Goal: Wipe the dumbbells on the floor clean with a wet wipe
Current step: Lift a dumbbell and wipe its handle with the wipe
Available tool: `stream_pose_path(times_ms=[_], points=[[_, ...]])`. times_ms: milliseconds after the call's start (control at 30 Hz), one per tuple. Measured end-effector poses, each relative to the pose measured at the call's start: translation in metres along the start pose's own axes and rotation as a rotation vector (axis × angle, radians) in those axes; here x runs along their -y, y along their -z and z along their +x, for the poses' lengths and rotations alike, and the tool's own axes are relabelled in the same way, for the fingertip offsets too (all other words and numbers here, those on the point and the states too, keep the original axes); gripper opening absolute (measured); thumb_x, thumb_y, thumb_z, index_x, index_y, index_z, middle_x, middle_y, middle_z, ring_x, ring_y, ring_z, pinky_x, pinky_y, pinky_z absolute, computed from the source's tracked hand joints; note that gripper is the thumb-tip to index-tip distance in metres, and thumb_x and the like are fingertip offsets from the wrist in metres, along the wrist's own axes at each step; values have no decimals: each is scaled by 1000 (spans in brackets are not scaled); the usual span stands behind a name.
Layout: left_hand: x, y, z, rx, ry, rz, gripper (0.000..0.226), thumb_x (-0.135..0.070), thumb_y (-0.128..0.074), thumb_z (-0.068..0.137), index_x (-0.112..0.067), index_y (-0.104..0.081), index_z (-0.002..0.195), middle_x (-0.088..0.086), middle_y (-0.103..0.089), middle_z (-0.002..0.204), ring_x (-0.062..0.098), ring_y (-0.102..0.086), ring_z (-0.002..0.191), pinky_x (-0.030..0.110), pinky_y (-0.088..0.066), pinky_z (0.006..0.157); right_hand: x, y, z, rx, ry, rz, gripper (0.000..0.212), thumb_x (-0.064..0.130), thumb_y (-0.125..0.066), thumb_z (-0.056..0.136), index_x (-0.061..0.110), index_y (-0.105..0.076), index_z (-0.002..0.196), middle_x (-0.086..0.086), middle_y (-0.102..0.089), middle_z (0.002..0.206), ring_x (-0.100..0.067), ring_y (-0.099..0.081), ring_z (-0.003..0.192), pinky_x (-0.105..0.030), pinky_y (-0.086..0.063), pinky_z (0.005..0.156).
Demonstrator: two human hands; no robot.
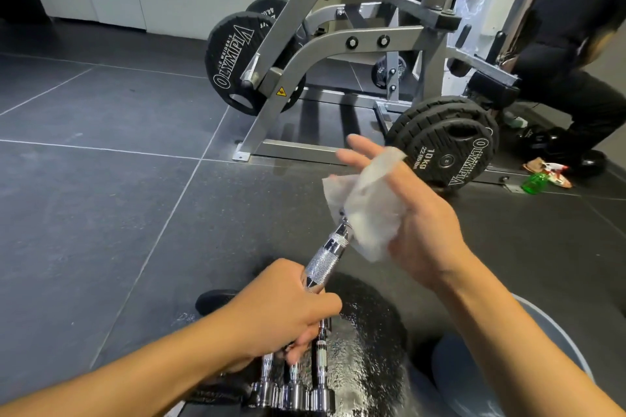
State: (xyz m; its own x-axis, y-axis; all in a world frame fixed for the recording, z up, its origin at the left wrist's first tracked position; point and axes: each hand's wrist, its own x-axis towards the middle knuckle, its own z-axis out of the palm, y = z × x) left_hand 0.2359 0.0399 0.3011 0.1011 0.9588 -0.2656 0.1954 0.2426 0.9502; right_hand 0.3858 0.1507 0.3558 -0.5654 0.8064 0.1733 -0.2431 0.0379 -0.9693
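The left hand (284,308), low in the middle of the frame, is clenched round the lower part of a chrome dumbbell bar (323,264) and tilts it up off the floor toward the centre; the right hand (406,213), right of centre, has its fingers spread and nearly straight, with the wet wipe (366,210) lying across the palm and draped over the bar's upper end, so it cradles the cloth rather than pinching it; more chrome bars (294,382) lie side by side on the dark floor (101,213) at the bottom edge, just below the left hand, beside a shiny black weight plate (369,342); to do this step well, I would judge, the right hand should wrap the wipe fully round the knurled grip and draw it down the length while the left hand turns the bar, since the rough texture likely holds grime and a flat pass would miss the far side; the left hand should then shift so the covered stretch gets wiped too; the tip of the bar is hidden under the wipe, and how many bars lie at the bottom is unclear, as the frame cuts them off; a gym machine (338,44) with weight plates stands behind, and a figure at the upper right is mostly out of view.
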Motion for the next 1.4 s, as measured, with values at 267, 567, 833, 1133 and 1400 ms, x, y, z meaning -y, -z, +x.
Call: stream_pose_path(times_ms=[267,567,833,1133,1400], points=[[6,5,9,-116,-16,165,31,-13,-58,83,-16,-40,58,8,-45,41,24,-43,35,23,-34,41,-25,-5,6,-301,-120,-444,61,40,-85,79,20,-40,115,4,-54,103,-9,-55,80,-35,-52,75],[19,12,19,-210,6,242,28,-17,-59,80,-16,-39,60,8,-46,42,25,-46,34,21,-33,41,-31,-5,-1,-368,124,-929,32,55,-71,88,25,-61,87,6,-64,82,-12,-59,76,-29,-45,65],[17,15,19,-207,4,262,29,-19,-60,80,-18,-38,61,7,-47,43,24,-47,34,25,-37,45,-25,-2,2,-241,223,-642,21,30,-56,105,23,-76,105,5,-73,93,-8,-64,87,-32,-51,76],[20,14,18,-205,-1,341,27,-33,-57,70,-17,-40,57,7,-52,43,26,-53,34,31,-43,49,-16,8,0,21,176,-801,46,11,-83,80,24,-46,105,3,-60,106,-16,-62,96,-40,-54,81],[24,17,19,-236,3,315,27,-28,-57,73,-17,-40,55,5,-48,39,25,-51,33,29,-42,50,-14,13,-3,29,359,-1031,14,15,-65,87,25,-67,97,12,-60,105,-12,-59,102,-23,-45,83]])
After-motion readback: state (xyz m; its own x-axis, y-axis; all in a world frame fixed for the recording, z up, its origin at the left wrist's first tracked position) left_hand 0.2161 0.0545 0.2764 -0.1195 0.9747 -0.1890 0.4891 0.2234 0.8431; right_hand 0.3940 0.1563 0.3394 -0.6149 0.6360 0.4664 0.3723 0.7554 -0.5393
